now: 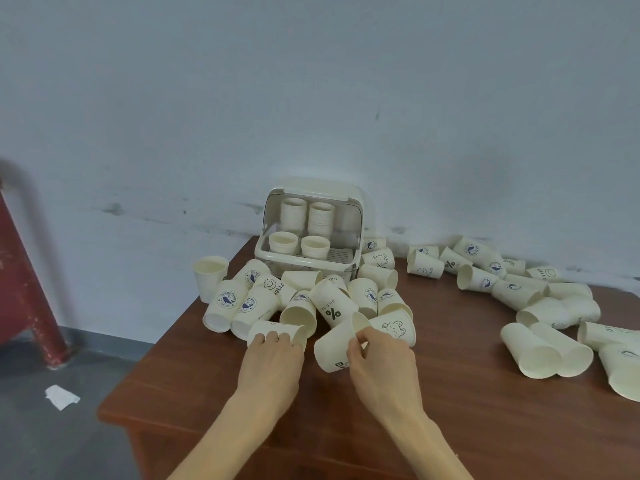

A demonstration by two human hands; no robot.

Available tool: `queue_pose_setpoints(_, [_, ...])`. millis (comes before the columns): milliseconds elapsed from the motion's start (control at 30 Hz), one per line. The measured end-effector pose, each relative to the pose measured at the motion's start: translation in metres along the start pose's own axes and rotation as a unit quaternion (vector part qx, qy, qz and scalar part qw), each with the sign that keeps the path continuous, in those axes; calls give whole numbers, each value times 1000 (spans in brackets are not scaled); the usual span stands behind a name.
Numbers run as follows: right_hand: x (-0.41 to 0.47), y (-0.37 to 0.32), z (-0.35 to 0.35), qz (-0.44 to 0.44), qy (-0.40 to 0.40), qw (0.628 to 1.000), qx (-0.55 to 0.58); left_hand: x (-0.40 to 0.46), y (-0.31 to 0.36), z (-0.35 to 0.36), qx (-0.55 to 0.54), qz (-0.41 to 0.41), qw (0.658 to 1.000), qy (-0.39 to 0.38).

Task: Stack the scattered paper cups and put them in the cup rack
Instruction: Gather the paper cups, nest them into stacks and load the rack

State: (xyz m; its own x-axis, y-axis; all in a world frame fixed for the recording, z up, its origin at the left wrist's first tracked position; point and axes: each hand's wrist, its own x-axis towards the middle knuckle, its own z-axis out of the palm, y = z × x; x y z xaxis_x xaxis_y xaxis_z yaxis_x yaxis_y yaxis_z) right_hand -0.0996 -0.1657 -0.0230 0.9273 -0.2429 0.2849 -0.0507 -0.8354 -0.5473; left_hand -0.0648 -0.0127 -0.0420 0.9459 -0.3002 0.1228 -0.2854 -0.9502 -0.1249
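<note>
Wall (311, 81): pale and scuffed, set behind the counter.
Counter (450, 410): brown wood, pushed against the wall; the rack and all loose cups are carried on it.
Cup rack (313, 233): cream plastic with a clear raised lid, placed at the back of the counter near the wall; four stacks of cups (292, 216) are held inside, two tall ones behind and two short ones in front.
Centre pile of cups (332, 303): heaped just in front of the rack, most lying on their sides, printed with whales, bears, "HELLO" and "%".
Right group of cups (540, 344): strewn along the wall and down the right edge, well apart from the rack.
Upright cup (209, 277): stood alone at the counter's left corner.
Left hand (273, 358): laid over a cup on its side (273, 329), fingers curled round its wall.
Right hand (381, 358): a tilted cup (334, 344) is pinched at its rim between thumb and fingers.
Paper scrap (61, 396): lying on the grey floor at the left.
</note>
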Motion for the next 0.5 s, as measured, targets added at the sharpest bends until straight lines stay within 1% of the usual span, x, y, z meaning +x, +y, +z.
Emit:
queue_pose_setpoints(133, [-2,-7,-4,-18,14,1000,-1,-3,2,-5,-4,4,1000,2])
queue_pose_setpoints(300, [-2,-15,-7,-29,19,999,3,-13,-2,-15,-12,-4,1000,27])
queue_pose_setpoints(400, [-1,-20,-12,-44,44,998,4,-14,-7,-23,-43,-18,998,48])
queue_pose_setpoints(500, [3,-26,-21,-58,86,995,3,-16,-11,-30,-101,-43,991,75])
